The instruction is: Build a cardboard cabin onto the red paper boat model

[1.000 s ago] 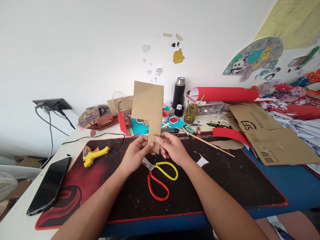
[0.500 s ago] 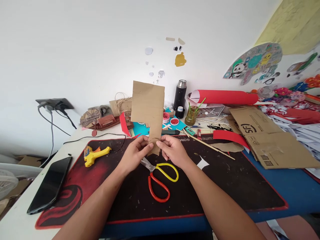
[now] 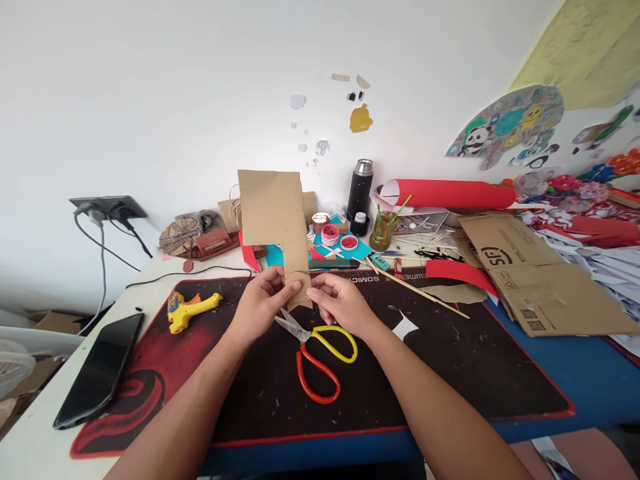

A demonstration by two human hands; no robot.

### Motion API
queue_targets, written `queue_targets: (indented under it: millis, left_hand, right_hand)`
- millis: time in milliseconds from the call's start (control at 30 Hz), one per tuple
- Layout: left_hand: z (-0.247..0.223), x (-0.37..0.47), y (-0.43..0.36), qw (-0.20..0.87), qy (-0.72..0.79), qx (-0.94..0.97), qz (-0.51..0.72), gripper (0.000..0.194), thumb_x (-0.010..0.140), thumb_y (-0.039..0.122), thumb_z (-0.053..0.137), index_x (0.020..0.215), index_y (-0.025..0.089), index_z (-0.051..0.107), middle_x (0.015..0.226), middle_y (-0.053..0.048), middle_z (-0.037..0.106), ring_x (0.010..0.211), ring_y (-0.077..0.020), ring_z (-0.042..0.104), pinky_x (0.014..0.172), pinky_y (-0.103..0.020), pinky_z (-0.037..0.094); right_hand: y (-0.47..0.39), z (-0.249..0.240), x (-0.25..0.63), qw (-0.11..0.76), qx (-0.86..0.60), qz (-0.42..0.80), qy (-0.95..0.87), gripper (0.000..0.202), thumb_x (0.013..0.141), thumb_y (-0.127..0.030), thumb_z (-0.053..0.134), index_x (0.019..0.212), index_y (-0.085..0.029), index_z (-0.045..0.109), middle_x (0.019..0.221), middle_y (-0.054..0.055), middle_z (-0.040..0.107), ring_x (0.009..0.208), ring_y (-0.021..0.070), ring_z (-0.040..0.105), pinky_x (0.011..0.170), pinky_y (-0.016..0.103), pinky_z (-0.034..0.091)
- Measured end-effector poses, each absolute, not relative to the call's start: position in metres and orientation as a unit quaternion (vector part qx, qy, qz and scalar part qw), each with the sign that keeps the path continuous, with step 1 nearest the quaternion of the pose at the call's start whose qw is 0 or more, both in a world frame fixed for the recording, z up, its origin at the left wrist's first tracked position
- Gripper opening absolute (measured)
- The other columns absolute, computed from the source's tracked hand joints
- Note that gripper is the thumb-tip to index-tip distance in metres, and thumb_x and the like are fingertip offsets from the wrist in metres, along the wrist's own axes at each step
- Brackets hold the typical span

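A flat piece of brown cardboard (image 3: 273,207) stands upright above the mat, wide at the top and narrowing to a strip below. Against its lower end lies a small round-edged cardboard piece (image 3: 299,285). My left hand (image 3: 263,300) is closed on both, its thumb pressing the small piece against the strip. From the other side, my right hand (image 3: 343,300) pinches the right edge of the small piece and strip. Just below the hands, scissors (image 3: 303,337) with one red and one yellow handle lie on the mat, blades slightly apart.
A yellow glue gun (image 3: 193,310) and a black phone (image 3: 100,373) lie at left on the dark mat (image 3: 450,373) and its edge. White paper scrap (image 3: 404,327) and a thin stick (image 3: 425,293) are at right. Folded cardboard (image 3: 550,287) and a black thermos (image 3: 361,190) stand beyond.
The large cardboard piece has shifted left and slightly down, tilting a little. The small round-edged piece shows more fully at its lower end. My hands have moved slightly left with them.
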State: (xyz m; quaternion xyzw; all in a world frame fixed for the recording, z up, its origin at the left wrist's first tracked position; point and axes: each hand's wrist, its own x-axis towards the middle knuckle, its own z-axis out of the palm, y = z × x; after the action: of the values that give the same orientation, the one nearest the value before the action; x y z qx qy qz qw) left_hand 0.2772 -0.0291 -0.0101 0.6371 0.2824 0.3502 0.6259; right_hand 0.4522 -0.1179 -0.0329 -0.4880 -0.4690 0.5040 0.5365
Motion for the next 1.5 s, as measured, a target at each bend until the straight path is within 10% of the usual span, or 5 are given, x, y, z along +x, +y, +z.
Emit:
queue_targets:
  millis: [1500]
  left_hand:
    - [-0.016, 0.2777, -0.0267, 0.621, 0.308, 0.64, 0.331, 0.048, 0.072, 0.053, 0.093, 0.093, 0.019, 0.069, 0.093, -0.005, 0.078, 0.074, -0.018, 0.068, 0.06, -0.026, 0.052]
  right_hand:
    - [-0.1187, -0.0321, 0.4525, 0.531, -0.5, 0.501, -0.466, 0.031, 0.092, -0.049, 0.07, 0.1, -0.022, 0.059, 0.051, -0.01, 0.054, 0.04, 0.0103, 0.047, 0.043, 0.022, 0.036]
